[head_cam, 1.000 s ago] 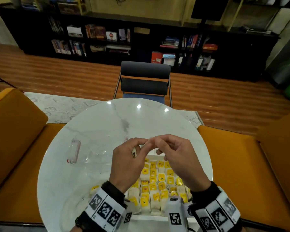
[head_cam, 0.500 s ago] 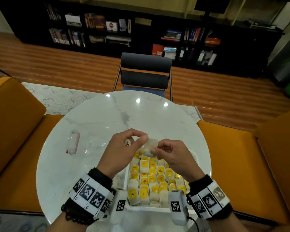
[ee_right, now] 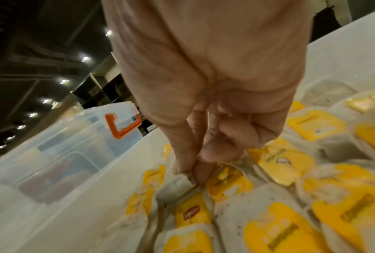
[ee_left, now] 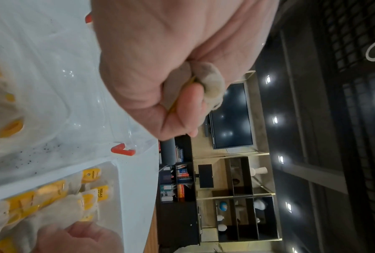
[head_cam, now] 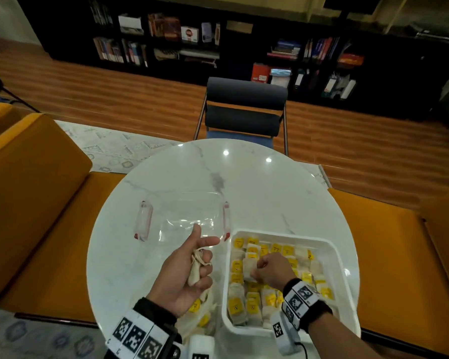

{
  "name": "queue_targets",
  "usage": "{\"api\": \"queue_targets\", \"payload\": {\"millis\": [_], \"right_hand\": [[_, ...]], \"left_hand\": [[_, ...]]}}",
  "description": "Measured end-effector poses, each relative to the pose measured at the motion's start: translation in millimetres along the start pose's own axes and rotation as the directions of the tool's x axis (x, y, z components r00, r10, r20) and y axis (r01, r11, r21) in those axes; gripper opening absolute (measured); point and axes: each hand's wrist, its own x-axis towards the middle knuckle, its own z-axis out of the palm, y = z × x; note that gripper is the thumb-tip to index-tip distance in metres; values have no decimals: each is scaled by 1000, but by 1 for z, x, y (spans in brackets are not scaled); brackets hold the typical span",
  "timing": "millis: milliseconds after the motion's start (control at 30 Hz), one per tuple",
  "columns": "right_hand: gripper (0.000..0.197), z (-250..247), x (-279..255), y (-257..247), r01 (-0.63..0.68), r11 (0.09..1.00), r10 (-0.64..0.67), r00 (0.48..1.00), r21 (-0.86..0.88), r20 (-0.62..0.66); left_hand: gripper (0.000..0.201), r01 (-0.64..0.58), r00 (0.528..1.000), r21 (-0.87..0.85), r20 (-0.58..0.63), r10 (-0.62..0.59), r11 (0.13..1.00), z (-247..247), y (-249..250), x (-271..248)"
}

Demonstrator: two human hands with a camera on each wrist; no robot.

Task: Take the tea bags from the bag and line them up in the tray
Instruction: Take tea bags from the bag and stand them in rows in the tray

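My left hand hovers over the table left of the tray, palm up. Its lower fingers curl round a bundle of tea bags, also seen as tea bags in the left wrist view, while thumb and forefinger stick out. My right hand is down in the white tray and pinches one tea bag by its edge, shown as a tea bag among rows of yellow-tagged bags. A clear plastic bag with more tea bags lies under my left wrist.
A clear lid with red clips lies on the round white marble table, behind my left hand. Orange seats flank the table. A dark chair stands at the far side.
My hands were together above the tray on one clump. They have parted: the left went left with the bundle, the right dropped into the tray with one tea bag.
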Motion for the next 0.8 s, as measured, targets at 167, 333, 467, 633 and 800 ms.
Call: {"api": "queue_targets", "payload": {"millis": [167,333,467,633,800], "right_hand": [[29,-14,-15,-21,-22,1000,25,992,22,-127],[24,-63,-84,-72,425,851,-337,893,309,-299],[14,-82,-119,-89,596,787,-545,794,162,-269],[8,-89,-119,-65,594,804,-575,770,-21,-275],[10,-116,-126,-53,601,785,-541,784,153,-303]], "left_hand": [[49,55,998,-51,36,-54,997,3,8,2],[38,124,990,-144,92,-112,982,15,6,7],[36,144,984,-129,127,-128,981,36,-11,10],[42,212,955,-101,231,-184,972,56,-36,3],[33,216,955,-59,220,-198,975,66,-51,-4]]}}
